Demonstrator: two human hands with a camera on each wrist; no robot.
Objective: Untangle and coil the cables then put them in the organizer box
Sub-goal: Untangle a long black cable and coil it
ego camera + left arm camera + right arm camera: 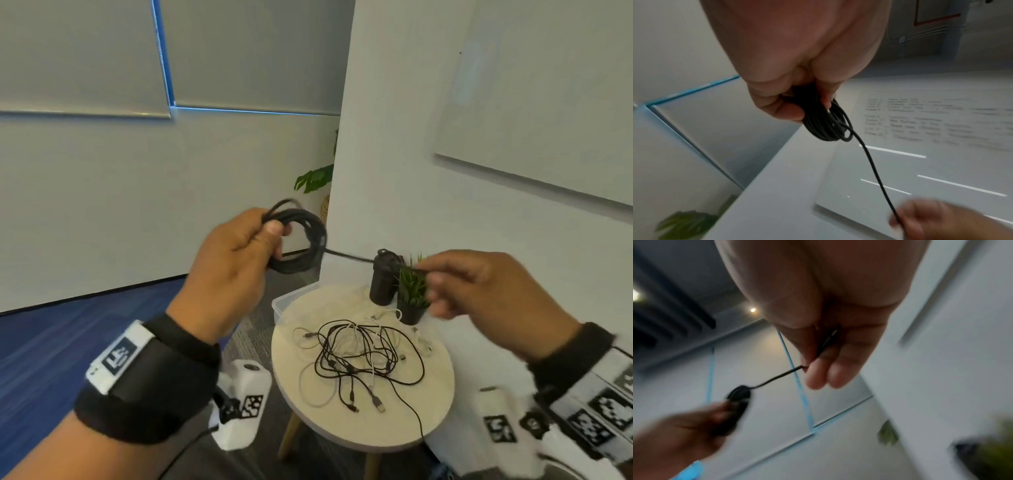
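Observation:
My left hand (246,240) grips a coil of black cable (305,240) held up in the air left of the table; the same coil (826,123) hangs below the curled fingers in the left wrist view. A straight free length (349,255) runs right to my right hand (442,277), which pinches the cable's end (826,340) between thumb and fingers. On the round table (435,404) lies a tangle of black and white cables (363,356). A clear plastic organizer box (287,301) shows behind the table's left edge, mostly hidden.
A black cylinder (383,277) and a small potted plant (412,294) stand at the table's back edge by the white wall. A white device with a marker (243,401) sits low to the left of the table. Blue carpet covers the floor at left.

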